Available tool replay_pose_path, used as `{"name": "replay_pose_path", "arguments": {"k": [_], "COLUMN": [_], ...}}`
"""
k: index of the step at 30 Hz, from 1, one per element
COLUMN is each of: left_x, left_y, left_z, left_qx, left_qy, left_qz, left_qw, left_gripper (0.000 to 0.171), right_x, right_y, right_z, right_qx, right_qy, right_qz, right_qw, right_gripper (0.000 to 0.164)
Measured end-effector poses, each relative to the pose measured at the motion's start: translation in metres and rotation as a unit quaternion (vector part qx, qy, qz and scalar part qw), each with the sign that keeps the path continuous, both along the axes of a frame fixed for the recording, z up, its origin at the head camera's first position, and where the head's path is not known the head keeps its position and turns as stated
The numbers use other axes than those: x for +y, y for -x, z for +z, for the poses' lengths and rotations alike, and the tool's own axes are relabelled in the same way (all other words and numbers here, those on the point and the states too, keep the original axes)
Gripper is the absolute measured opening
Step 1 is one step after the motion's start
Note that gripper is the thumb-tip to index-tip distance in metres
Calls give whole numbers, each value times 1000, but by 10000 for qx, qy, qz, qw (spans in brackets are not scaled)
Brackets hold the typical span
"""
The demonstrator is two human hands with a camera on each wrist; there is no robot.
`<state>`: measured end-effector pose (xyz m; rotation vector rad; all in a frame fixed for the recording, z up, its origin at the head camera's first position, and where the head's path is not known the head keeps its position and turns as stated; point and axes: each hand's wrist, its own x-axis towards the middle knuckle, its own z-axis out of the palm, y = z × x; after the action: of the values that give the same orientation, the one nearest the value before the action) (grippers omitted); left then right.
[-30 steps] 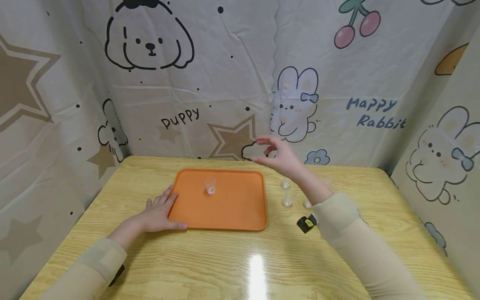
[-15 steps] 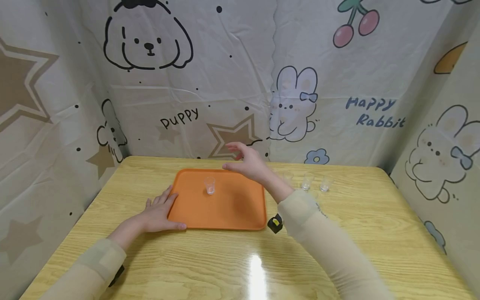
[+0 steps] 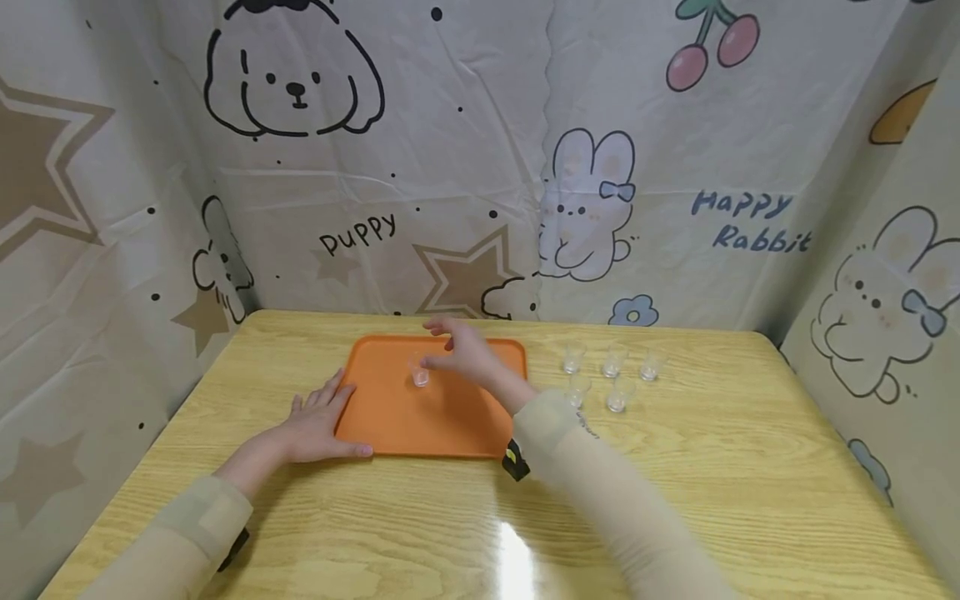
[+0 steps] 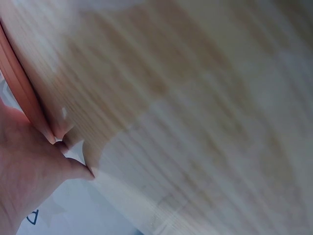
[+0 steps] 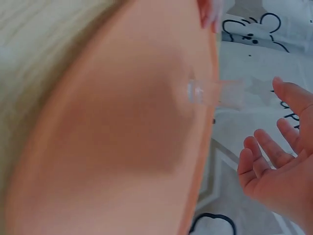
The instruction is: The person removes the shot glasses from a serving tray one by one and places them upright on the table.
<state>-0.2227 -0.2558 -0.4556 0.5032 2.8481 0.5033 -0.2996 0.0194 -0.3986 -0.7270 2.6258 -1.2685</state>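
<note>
An orange tray (image 3: 465,429) lies on the wooden table, and one small clear glass (image 3: 421,377) stands upright on it, left of the middle. My left hand (image 3: 318,429) rests at the tray's left edge, fingers spread and thumb along the front corner. In the left wrist view that hand (image 4: 34,161) touches the orange rim. Over the tray, my right hand (image 3: 467,357) is close to the glass, thumb and fingers apart. The right wrist view shows a gap between the glass (image 5: 215,93) and the loosely bent fingers (image 5: 274,152); nothing is held.
Right of the tray stand several more small clear glasses (image 3: 612,363) in two rows. A printed curtain (image 3: 465,150) rises behind the wooden table (image 3: 712,467) and at both sides. Black bands show at both wrists.
My right hand has moved left and down, from above the row of glasses to beside the glass on the tray. The left hand and tray have stayed put.
</note>
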Motion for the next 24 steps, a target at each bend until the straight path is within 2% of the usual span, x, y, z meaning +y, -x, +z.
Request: {"name": "replay_pose_path", "arguments": {"k": [6,11,24], "left_x": [0,-1,-1], "left_y": [0,0,1], "left_z": [1,0,-1], "left_qx": [-9,-61,-32], "left_qy": [-20,-8,-2], "left_qz": [-5,22,16], "left_qw": [10000,10000,10000], "left_gripper": [118,119,118], "right_x": [-8,-15,-23], "right_y": [0,0,2], "right_z": [-19,-32,-41], "right_qx": [-257,-272,-220], "right_qy": [36,-82,-101], "right_qz": [-102,-218,-390], "right_qw": [9996,9994,9989], "right_gripper": [57,53,34]}}
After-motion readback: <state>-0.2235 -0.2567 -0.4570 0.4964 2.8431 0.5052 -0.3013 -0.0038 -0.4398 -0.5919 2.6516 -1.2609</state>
